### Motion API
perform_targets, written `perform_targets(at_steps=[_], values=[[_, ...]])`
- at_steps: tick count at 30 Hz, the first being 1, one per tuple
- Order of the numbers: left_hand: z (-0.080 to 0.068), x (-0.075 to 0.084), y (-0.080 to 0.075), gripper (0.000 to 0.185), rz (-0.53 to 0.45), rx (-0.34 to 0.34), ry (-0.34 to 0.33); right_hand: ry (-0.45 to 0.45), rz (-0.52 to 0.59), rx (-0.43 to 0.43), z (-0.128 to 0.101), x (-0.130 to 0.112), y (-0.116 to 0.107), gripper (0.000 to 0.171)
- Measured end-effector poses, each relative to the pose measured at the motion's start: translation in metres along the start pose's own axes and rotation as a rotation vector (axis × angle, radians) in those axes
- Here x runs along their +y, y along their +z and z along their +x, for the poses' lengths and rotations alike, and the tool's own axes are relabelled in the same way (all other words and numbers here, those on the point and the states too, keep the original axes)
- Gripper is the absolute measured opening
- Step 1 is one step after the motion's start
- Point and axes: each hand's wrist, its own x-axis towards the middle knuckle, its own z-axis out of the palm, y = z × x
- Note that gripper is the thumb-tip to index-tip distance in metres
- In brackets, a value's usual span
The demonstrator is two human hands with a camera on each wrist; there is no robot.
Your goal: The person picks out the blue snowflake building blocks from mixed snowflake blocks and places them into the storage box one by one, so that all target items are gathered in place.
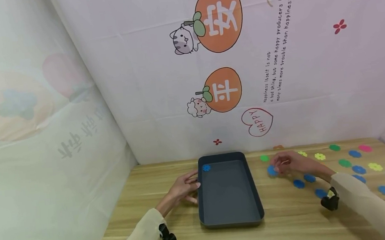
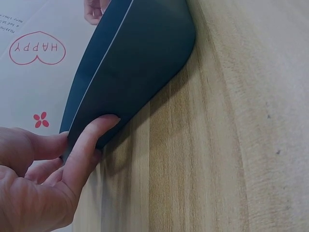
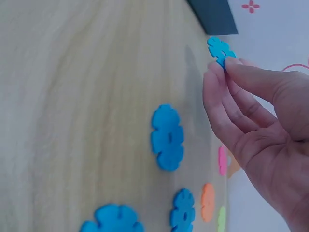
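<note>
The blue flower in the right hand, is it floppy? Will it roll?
The blue flower is probably stiff: pinched at one edge by the right hand, it sticks out without drooping. It looks thin, so likely light. Laid flat like the others on the table, it would probably slide, not roll.

The person's left hand (image 1: 181,188) and right hand (image 1: 290,161) are ungloved. Both arms are in long, plain cream sleeves, the left sleeve (image 1: 135,237) and right sleeve (image 1: 367,198) each reaching the wrist. A small, blocky black left wrist camera (image 1: 168,239) sits by one cuff; its black counterpart, the right wrist camera (image 1: 330,202), shows a pale yellowish patch.
</note>
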Motion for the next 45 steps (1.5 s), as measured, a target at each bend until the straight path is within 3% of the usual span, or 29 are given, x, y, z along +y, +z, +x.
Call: perform_targets(at_steps=[3, 10, 15, 20, 27, 37, 45], values=[[0.000, 0.001, -0.001, 0.062, -0.001, 0.016, 0.007, 0.067, 0.059, 0.000, 0.005, -0.011, -0.003, 0.026], [-0.002, -0.001, 0.006, 0.063, 0.001, -0.028, 0.013, 0.304, 0.373, 0.068, 0.006, -0.031, -0.005, 0.036], [-0.003, 0.001, 0.003, 0.063, -0.003, -0.006, 0.010, 0.369, 0.477, 0.083, 0.022, -0.039, -0.006, 0.034], [-0.001, 0.004, 0.001, 0.063, 0.015, -0.013, 0.013, 0.398, 0.488, 0.096, 0.034, -0.052, -0.006, 0.036], [-0.002, 0.003, -0.001, 0.063, 0.041, -0.001, 0.008, 0.451, 0.535, 0.141, 0.058, -0.067, 0.012, 0.033], [-0.003, 0.001, 0.001, 0.064, 0.030, 0.009, 0.004, 0.436, 0.559, 0.095, 0.092, -0.072, 0.034, 0.034], [-0.003, 0.003, 0.002, 0.065, 0.024, 0.000, 0.009, 0.481, 0.552, 0.116, 0.118, -0.073, 0.060, 0.026]])
